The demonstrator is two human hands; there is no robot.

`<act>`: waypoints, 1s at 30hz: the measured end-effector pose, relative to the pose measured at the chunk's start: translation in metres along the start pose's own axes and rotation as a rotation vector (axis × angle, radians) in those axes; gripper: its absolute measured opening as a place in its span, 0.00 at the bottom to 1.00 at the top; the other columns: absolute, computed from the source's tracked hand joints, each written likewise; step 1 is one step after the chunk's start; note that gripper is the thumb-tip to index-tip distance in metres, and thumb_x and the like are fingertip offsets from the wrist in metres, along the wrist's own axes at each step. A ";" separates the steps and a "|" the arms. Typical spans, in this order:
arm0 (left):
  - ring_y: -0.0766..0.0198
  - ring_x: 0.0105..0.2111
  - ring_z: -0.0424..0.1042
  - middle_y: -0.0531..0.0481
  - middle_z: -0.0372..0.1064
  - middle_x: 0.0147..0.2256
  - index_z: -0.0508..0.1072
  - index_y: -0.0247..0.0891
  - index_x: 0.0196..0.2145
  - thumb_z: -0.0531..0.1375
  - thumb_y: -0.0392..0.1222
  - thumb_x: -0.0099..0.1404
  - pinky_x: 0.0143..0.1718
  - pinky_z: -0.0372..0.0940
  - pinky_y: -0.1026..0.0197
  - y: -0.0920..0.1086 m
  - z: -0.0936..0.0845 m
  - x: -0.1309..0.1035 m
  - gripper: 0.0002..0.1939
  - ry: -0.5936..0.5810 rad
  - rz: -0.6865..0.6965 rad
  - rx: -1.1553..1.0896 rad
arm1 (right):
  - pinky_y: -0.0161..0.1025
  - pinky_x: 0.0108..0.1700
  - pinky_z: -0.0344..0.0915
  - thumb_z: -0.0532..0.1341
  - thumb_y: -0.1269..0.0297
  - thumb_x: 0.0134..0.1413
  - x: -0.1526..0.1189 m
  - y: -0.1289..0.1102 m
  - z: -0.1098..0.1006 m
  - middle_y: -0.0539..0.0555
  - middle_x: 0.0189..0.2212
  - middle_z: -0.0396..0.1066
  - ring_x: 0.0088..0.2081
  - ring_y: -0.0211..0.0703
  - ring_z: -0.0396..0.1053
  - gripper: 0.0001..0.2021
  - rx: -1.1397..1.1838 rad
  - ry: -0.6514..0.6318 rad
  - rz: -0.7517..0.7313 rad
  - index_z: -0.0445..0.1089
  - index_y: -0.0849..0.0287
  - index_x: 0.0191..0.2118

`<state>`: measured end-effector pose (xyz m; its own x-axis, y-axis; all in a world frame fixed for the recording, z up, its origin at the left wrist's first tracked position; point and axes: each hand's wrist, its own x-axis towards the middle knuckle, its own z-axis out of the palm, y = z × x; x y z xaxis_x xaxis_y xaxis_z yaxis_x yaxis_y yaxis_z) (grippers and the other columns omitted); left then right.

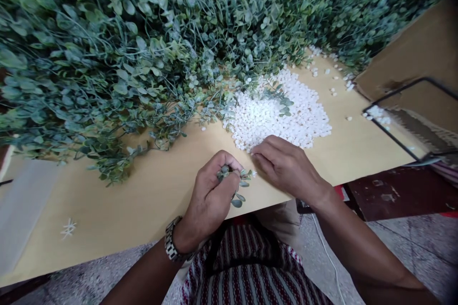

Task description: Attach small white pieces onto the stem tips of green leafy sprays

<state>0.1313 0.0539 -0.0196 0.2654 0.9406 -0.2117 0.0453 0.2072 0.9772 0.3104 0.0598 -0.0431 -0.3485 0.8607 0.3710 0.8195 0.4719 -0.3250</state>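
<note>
My left hand [213, 195], with a metal watch at the wrist, is closed around a small artificial leaf sprig [236, 200]. Its green leaves stick out past the thumb, and a small white piece [254, 174] shows at its tip. Just to the right, my right hand [286, 164] is pinched shut at the near edge of a heap of small white beads [296, 121]. One white bead [252, 151] shows at its fingertips, partly hidden. A loose leafy sprig [284, 104] lies on top of the heap.
A mass of artificial greenery [150, 47] covers the far side of the tan table [136, 209]. On the right stand a cardboard box [415, 52] and a black wire frame [397, 138]. White sticks [68, 228] and a translucent sheet [30, 205] lie at left.
</note>
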 end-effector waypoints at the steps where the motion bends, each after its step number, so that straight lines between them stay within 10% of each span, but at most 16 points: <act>1: 0.73 0.20 0.62 0.54 0.66 0.25 0.67 0.37 0.26 0.55 0.35 0.56 0.20 0.61 0.71 0.001 0.001 0.000 0.02 0.011 0.006 0.015 | 0.38 0.33 0.62 0.51 0.74 0.56 0.000 0.000 0.001 0.56 0.28 0.68 0.31 0.42 0.66 0.10 -0.027 -0.017 -0.006 0.70 0.62 0.33; 14: 0.70 0.24 0.63 0.52 0.66 0.25 0.71 0.35 0.23 0.58 0.33 0.52 0.24 0.59 0.67 -0.002 0.000 0.003 0.02 0.007 0.079 0.022 | 0.39 0.33 0.59 0.53 0.73 0.54 -0.001 -0.007 -0.007 0.55 0.27 0.66 0.31 0.42 0.64 0.06 0.042 -0.130 0.091 0.66 0.61 0.29; 23: 0.68 0.29 0.67 0.50 0.69 0.28 0.73 0.35 0.25 0.59 0.32 0.56 0.32 0.64 0.67 0.002 0.002 0.001 0.04 0.007 0.263 0.088 | 0.34 0.28 0.56 0.64 0.61 0.50 -0.010 -0.008 -0.011 0.48 0.24 0.63 0.26 0.35 0.59 0.07 1.197 -0.028 0.456 0.68 0.58 0.29; 30: 0.72 0.21 0.61 0.53 0.64 0.24 0.71 0.34 0.28 0.57 0.34 0.60 0.21 0.60 0.68 -0.002 0.001 -0.003 0.04 -0.081 0.311 0.092 | 0.33 0.29 0.56 0.67 0.63 0.46 -0.006 -0.014 0.000 0.48 0.23 0.63 0.26 0.33 0.59 0.08 1.534 -0.097 0.495 0.70 0.61 0.27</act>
<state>0.1313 0.0507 -0.0214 0.3561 0.9297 0.0946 0.0363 -0.1150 0.9927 0.3011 0.0476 -0.0409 -0.2765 0.9589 -0.0632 -0.3286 -0.1561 -0.9315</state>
